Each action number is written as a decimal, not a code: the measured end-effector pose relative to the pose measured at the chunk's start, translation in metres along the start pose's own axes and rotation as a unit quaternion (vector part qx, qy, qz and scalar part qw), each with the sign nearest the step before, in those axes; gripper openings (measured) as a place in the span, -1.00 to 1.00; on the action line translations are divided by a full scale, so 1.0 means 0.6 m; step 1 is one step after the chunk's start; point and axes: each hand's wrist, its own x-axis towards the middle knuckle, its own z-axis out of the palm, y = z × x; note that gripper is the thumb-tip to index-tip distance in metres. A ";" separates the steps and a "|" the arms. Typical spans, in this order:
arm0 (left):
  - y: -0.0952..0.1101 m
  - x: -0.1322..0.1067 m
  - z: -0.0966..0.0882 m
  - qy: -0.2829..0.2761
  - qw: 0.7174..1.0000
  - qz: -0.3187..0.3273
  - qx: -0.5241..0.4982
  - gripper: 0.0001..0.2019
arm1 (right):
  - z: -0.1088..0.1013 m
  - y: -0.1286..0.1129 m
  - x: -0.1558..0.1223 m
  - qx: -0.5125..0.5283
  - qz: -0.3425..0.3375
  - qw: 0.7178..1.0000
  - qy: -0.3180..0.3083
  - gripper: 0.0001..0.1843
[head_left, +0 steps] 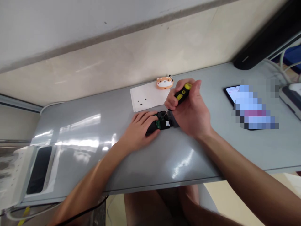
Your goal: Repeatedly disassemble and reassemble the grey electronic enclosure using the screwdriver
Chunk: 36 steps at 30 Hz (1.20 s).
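Head view: screwdriver [182,94] at an opened device [162,123] on the table [145,169].
The left hand [139,130] clasps the device's nine o'clock end between thumb and fingers; the right hand [191,108], at two o'clock, curls closed around the screwdriver, tip down at the device, contact unclear. Paper [151,92] with tiny dark parts [141,104] lies toward eleven, an orange case [164,83] at twelve.

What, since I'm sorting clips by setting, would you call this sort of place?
Probably an electronics workspace: a screwdriver at an opened black device, its green circuit board exposed, and tiny dark pieces, likely screws, on white paper.
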 end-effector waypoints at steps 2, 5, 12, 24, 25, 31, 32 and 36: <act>0.000 0.000 -0.002 -0.003 1.000 0.001 -0.002 -0.72 | 0.000 0.002 0.001 -0.002 -0.003 1.000 0.001 -0.48; 0.000 0.001 -0.003 -0.003 1.000 0.002 -0.003 -0.73 | -0.003 0.005 0.002 -0.004 -0.017 1.000 -0.008 -0.50; -0.001 0.000 0.001 0.007 1.000 0.015 0.007 -0.71 | -0.007 0.008 0.001 -0.007 -0.010 0.999 -0.033 -0.50; 0.000 0.002 -0.002 -0.004 1.000 0.001 0.008 -0.71 | -0.003 0.003 -0.004 -0.009 -0.018 0.999 -0.039 -0.53; -0.001 0.002 -0.001 -0.002 1.000 0.004 0.009 -0.71 | -0.003 0.004 -0.004 -0.011 -0.019 0.999 -0.037 -0.52; -0.002 0.002 -0.002 -0.003 1.000 0.005 0.006 -0.70 | -0.004 0.009 -0.006 -0.021 -0.019 0.999 -0.022 -0.48; -0.002 0.002 -0.003 -0.006 1.000 0.001 0.006 -0.70 | -0.003 0.009 -0.007 -0.022 -0.018 0.999 -0.024 -0.49; -0.002 0.002 -0.004 -0.011 1.000 0.000 0.005 -0.71 | -0.002 0.004 -0.006 -0.022 -0.028 0.999 -0.023 -0.48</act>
